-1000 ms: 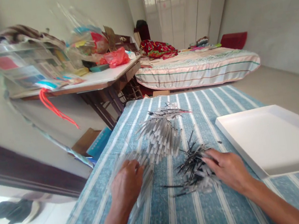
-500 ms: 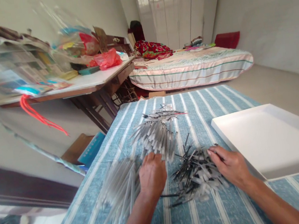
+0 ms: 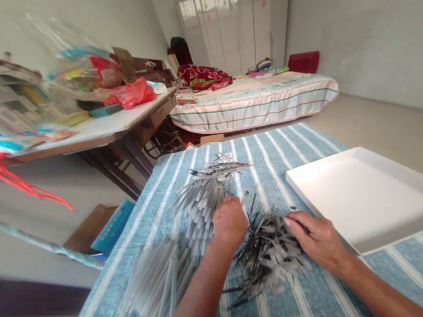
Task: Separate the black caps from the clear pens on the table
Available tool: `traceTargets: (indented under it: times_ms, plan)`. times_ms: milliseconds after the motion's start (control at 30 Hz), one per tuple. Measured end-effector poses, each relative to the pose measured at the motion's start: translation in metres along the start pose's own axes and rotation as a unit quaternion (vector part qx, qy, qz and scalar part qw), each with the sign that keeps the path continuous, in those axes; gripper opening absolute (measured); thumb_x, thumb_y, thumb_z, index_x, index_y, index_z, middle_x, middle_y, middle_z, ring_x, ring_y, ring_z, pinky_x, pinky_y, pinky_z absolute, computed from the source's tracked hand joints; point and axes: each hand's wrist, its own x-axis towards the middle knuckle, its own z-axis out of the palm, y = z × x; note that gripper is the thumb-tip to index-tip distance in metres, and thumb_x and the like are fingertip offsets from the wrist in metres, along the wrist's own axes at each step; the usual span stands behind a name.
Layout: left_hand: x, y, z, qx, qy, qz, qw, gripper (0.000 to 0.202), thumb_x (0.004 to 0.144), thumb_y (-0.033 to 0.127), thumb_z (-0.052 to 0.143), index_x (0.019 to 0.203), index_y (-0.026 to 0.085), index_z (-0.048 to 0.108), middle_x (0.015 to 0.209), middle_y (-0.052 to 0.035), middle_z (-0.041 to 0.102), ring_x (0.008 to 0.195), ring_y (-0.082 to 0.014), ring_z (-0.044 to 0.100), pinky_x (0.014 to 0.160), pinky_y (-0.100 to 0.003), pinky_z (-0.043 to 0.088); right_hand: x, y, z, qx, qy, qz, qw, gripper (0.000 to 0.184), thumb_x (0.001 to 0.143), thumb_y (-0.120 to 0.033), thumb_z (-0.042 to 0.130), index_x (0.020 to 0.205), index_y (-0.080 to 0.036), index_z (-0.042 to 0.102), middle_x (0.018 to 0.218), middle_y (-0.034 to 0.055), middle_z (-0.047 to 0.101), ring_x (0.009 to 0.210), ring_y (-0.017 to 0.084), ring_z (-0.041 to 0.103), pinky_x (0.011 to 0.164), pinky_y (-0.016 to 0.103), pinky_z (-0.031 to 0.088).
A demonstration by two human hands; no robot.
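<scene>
My left hand (image 3: 231,223) is closed at the right edge of a bundle of thin grey-white tubes (image 3: 197,214) that look like pen refills; its fingertips are hidden, and so is anything in them. My right hand (image 3: 315,235) pinches a small black-ended piece (image 3: 293,208), its thumb against the forefinger, above the right side of a loose heap of black and clear thin pieces (image 3: 272,256). Left of my left forearm lies a spread of longer translucent tubes (image 3: 152,276). Farther off is a small pile of dark thin sticks (image 3: 216,169), a red one among them.
All the piles lie on a blue-and-white striped cloth (image 3: 284,154). To the right stands a shallow white box lid (image 3: 365,191). A cluttered desk (image 3: 130,122) is at the left, with red cords (image 3: 25,184) hanging over its edge. A bed (image 3: 258,101) stands behind.
My left hand has moved forward from beside the longer tubes to the grey-white bundle's right edge. My right hand keeps its pinch near the heap. The view has swung slightly right.
</scene>
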Motion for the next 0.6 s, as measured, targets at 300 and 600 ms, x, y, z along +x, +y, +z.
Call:
traceTargets:
  times_ms: [300,600]
  plan:
    - [-0.098,0.002,-0.004,0.060,-0.135,0.162,0.976,0.016,0.082,0.009,0.035,0.079,0.019,0.047,0.089,-0.0055,0.053,0.082,-0.0168,0.051,0.072,-0.027,0.044,-0.001,-0.021,-0.004,0.200,-0.151,0.066,0.966,0.044,0.086,-0.041,0.042,0.048,-0.018,0.041,0.042,-0.0039,0.044,0.043,0.008,0.041,0.047,0.019,0.035]
    - [-0.100,-0.013,0.001,0.020,-0.145,0.138,0.980,0.013,0.084,0.012,0.037,0.078,0.018,0.046,0.087,-0.0053,0.053,0.077,-0.0149,0.051,0.070,-0.025,0.044,-0.004,-0.016,-0.002,0.280,-0.282,0.128,0.909,0.028,0.083,-0.040,0.047,0.067,-0.017,0.046,0.051,-0.0037,0.056,0.034,0.006,0.043,0.036,0.016,0.031]
